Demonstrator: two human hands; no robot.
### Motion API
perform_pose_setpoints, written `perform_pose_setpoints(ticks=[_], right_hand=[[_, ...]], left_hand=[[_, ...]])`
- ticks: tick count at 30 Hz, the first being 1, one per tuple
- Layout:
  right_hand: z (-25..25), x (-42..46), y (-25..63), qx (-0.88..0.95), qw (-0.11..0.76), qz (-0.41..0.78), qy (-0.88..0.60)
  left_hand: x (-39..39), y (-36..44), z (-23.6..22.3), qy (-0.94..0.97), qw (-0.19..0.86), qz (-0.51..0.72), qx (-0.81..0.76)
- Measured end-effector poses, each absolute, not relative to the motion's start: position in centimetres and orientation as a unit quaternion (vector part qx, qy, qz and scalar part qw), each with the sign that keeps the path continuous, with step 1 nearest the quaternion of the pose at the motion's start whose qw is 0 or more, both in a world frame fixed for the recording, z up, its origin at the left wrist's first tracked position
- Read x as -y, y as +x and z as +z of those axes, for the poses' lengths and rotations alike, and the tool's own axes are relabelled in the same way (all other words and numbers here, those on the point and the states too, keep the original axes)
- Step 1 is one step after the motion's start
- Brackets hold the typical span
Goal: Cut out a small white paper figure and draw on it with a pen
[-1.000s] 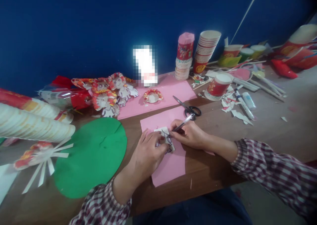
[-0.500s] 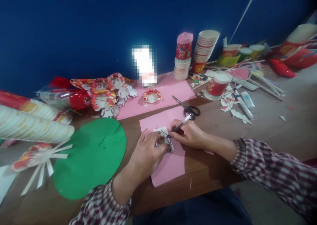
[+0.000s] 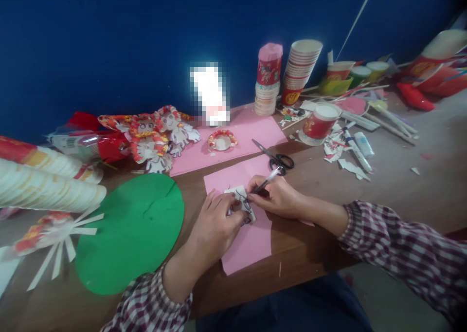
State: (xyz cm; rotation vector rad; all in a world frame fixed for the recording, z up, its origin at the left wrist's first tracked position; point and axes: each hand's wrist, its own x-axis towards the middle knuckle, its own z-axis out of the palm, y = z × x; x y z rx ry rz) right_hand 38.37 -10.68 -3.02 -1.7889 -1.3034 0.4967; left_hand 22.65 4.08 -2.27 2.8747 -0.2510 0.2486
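Observation:
My right hand (image 3: 274, 193) is closed round a pen (image 3: 270, 178), whose tip end is at the right edge of a small white paper piece (image 3: 239, 193). Dark curved lines are drawn on that paper. My left hand (image 3: 216, 220) lies over the paper's left part, with thumb and fingers bent around the drawing and holding it down. Beneath both is a pink sheet (image 3: 248, 251) on the brown table. Just beyond my right hand, black-handled scissors (image 3: 272, 156) lie with their blades pointing up and left.
At left are a green oval sheet (image 3: 127, 244), long cup stacks (image 3: 47, 183) and a strip-fringed paper piece (image 3: 47, 230). Paper figures (image 3: 170, 122) and a cut cup ring (image 3: 222, 141) sit behind. Upright cup stacks (image 3: 302, 64), scraps (image 3: 333, 147) and a glue tube (image 3: 364, 144) are at right.
The whole view shifts slightly left. Both hands keep nearly the same pose on the paper, and the pen tip stays at about the same spot.

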Motion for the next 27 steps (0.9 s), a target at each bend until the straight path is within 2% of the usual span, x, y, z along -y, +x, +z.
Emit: perform_pose_setpoints(ticks=[27], right_hand=[[-3.15,10.64,38.44,0.523,0.428,0.189,-0.712]], left_hand=[[-4.01,22.6,-2.3,0.985,0.122,0.089,0.083]])
